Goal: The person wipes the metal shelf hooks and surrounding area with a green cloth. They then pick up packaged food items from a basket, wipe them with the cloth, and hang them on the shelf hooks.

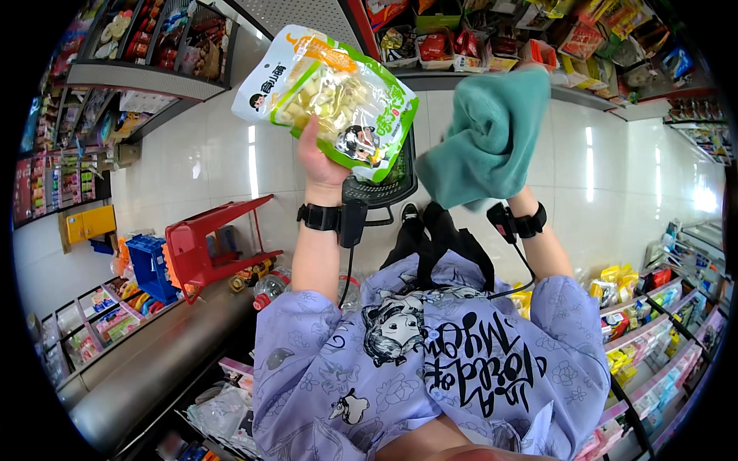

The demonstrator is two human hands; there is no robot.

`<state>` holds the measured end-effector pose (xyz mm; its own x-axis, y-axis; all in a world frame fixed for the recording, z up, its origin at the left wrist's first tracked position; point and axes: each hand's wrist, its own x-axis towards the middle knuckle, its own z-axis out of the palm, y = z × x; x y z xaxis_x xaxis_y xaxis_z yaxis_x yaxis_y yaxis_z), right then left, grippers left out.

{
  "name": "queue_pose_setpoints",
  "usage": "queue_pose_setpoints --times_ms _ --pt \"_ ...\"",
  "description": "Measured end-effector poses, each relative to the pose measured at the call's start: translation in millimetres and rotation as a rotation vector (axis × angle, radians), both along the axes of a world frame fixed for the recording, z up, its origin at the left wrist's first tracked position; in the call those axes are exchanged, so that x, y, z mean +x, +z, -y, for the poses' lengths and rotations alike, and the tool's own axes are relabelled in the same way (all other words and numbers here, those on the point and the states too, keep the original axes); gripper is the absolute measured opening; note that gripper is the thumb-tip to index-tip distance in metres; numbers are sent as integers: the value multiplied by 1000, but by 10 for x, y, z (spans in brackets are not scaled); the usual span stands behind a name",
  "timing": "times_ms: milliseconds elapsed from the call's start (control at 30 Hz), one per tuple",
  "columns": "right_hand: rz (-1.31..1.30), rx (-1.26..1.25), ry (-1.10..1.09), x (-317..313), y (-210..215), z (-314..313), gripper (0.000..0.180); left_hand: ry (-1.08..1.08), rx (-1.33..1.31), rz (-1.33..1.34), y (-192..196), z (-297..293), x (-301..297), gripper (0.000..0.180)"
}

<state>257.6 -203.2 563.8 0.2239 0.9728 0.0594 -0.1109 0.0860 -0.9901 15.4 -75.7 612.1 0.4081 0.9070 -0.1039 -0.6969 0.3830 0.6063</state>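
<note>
My left hand (319,160) grips the lower edge of a white and green snack bag (384,107). Pale, chunky pieces show through its clear window, and my thumb lies against the front. Bunched over my right hand (524,201) is a teal cloth (488,138), raised to about the height of the bag. It covers the fingers, leaving little more than the wrist in sight. Bag and cloth are apart. Black bands with small boxes and cables are strapped to both wrists.
A black plastic basket (400,184) is on the tiled floor, partly behind the bag. To the left stand a red plastic stool (219,242) and a blue crate (151,265). Shelves of packaged goods (469,50) line the far side, with more racks (653,323) near right.
</note>
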Motion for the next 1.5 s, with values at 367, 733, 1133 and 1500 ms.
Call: queue_pose_setpoints --times_ms 367,733,1133,1500 --pt "237 92 -115 -475 -266 -474 35 -388 -43 104 -214 540 180 64" --pt "236 113 36 -560 433 -46 40 -476 -84 -275 -635 737 -154 43" --pt "612 -17 19 6 -174 -288 42 -604 60 -300 -491 625 -30 51" --pt "821 -235 -114 709 -287 -520 55 -515 -176 -82 -528 -195 886 51"
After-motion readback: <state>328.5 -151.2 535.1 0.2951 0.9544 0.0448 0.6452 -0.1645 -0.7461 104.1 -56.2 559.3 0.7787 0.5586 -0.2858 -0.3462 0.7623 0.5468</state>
